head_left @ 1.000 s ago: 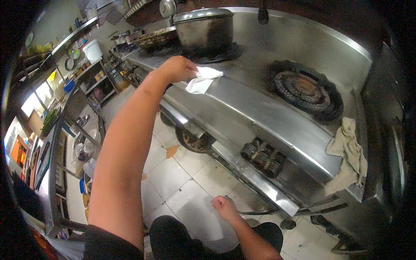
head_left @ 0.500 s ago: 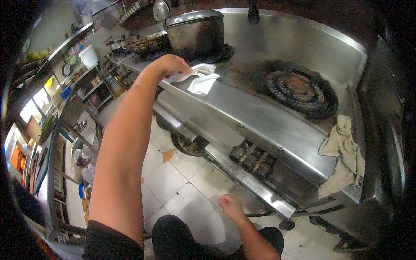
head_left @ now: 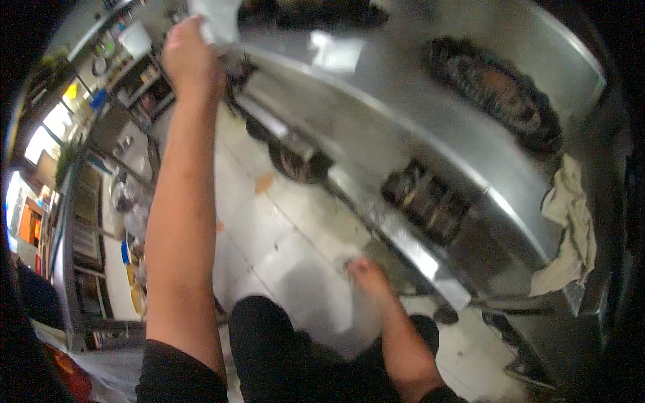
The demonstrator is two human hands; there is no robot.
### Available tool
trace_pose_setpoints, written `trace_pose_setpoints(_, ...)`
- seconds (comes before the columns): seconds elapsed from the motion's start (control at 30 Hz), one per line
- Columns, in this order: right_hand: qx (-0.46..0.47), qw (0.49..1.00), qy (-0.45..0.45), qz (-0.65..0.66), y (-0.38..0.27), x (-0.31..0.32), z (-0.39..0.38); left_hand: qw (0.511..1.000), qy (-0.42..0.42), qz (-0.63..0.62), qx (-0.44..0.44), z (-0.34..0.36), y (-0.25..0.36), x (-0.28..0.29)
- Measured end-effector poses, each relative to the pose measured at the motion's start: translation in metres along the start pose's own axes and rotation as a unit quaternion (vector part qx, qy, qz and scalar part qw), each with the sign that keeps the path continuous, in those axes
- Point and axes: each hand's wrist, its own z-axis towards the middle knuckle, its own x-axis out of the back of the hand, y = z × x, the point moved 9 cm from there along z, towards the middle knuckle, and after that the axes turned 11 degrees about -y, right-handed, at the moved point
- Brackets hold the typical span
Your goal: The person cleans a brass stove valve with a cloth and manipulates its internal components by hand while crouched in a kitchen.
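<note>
My left hand (head_left: 190, 59), at the end of a stretched-out arm, is beyond the left end of the steel stove's front edge. Its fingers are closed, and a blurred white cloth (head_left: 209, 31) shows beside them. On the stove top (head_left: 410, 101) is a bright white patch (head_left: 336, 51), too smeared to tell as cloth or glare. My right hand (head_left: 368, 275) hangs low over the tiled floor, left of the stove's lower rail. Its fingers look curled in, with nothing plainly held.
A blackened round burner (head_left: 497, 87) is set in the stove top. A beige towel (head_left: 571, 228) drapes over the right corner. Dark burner valves (head_left: 426, 201) sit below the front edge. Shelving with bowls and bags (head_left: 124, 201) stands at the left. A dark pan (head_left: 299, 161) lies low under the stove.
My left hand has moved left, off the stove top, with white cloth at its fingers. The view has tilted down, so the big pot is mostly out of sight. My right hand stays low.
</note>
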Motion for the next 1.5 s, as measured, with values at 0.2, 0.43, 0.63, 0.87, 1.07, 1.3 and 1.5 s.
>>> trace_pose_setpoints(0.2,-0.167,0.98,-0.054,-0.099,0.114,-0.005,0.057,0.868,0.024,-0.297,0.398,-0.28,-0.104,0.13)
trace_pose_setpoints(0.43,-0.236,0.811,-0.378,-0.38,0.185,-0.105,0.054,0.614,0.091,-0.25,0.743,-0.536,-0.106,0.149)
trace_pose_setpoints(0.63,-0.22,0.824,-0.381,-0.357,0.194,-0.126,0.07,0.597,-0.054,-0.19,0.777,-0.56,-0.112,0.155)
trace_pose_setpoints(0.87,-0.192,0.931,-0.302,-0.067,0.082,-0.098,0.071,0.676,0.005,-0.166,0.718,-0.583,-0.153,0.172)
trace_pose_setpoints(1.07,-0.046,0.941,-0.298,0.153,-0.079,-0.043,-0.023,0.701,-0.082,-0.064,0.705,-0.568,-0.133,0.138)
trace_pose_setpoints(1.3,0.076,0.955,-0.265,0.108,-0.172,-0.005,-0.082,0.45,-0.044,-0.412,0.791,-0.571,-0.07,0.051)
trace_pose_setpoints(1.5,0.129,0.961,-0.235,0.07,-0.165,0.003,-0.094,0.424,0.029,-0.565,0.707,-0.53,-0.042,0.021)
